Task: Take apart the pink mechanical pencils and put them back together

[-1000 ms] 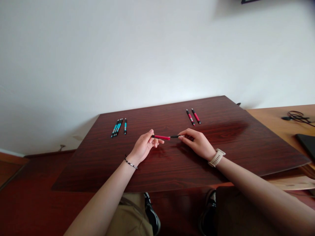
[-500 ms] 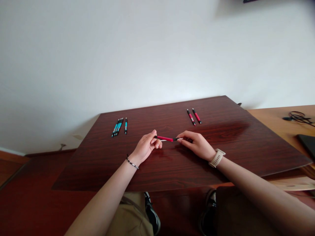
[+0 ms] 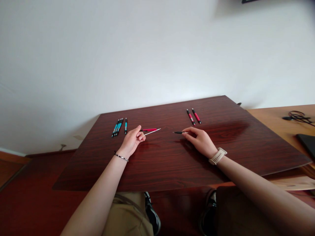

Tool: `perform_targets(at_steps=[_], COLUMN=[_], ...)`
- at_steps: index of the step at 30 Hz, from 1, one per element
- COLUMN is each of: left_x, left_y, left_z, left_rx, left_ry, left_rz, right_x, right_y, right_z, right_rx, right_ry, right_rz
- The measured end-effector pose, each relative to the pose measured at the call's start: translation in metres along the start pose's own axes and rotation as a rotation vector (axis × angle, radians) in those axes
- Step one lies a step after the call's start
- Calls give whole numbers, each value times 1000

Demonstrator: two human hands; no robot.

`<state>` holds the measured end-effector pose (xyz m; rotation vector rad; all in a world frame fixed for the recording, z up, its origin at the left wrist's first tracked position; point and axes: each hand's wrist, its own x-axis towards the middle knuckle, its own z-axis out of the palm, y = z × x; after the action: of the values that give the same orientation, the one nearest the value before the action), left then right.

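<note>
Pen apart, two pieces, one in each of your hands. All places are given relative to the dark wood board (image 3: pixel 172 164) you work on.

Left hand (image 3: pixel 131 141): over the board's left-centre, fingers pinched on the rear of the red pen barrel (image 3: pixel 148 130). The barrel lies nearly level just above the board, and a thin white refill (image 3: pixel 152 132) runs out beside or below it toward the board's middle. Whether the refill sits seated in the barrel or loose beside it, I cannot tell. You grip at the rear end, so the open end faces the other piece.

Right hand (image 3: pixel 199 141): over the board's right-centre, fingertips closed on a small black tip piece (image 3: pixel 178 132), which points back at the barrel. The two pieces are well apart and roughly in line, which suits a straight pull or push along the pen's axis.

Sorted stock: the teal pens (image 3: pixel 119 126) lie side by side at the board's far left, near your left hand. Two red pens (image 3: pixel 193 116) lie parallel at the board's far right. Grouping is by colour, one colour per side.

Off the board's right edge: a light wood table (image 3: pixel 275 121) with a black cable (image 3: pixel 297 116) on it.
</note>
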<state>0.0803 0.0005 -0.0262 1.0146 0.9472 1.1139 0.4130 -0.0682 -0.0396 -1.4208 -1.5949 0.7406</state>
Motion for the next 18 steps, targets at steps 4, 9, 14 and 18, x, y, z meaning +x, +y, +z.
perform_targets(at_steps=[4,9,14,18], left_x=[0,0,0,-2], left_y=[2,5,6,9], left_z=[0,4,2,2], left_rx=[136,155,156,158], left_ry=[39,68,45,32], left_rz=[-92,-159,-210,-235], right_x=[0,-1,-1,-1], right_y=[0,1,1,1], right_z=[0,-1,-1,-1], right_rx=[-2,-21,-14,-13], right_ry=[-7,-9,-18,-25], right_rz=[-2,-13,-6,-7])
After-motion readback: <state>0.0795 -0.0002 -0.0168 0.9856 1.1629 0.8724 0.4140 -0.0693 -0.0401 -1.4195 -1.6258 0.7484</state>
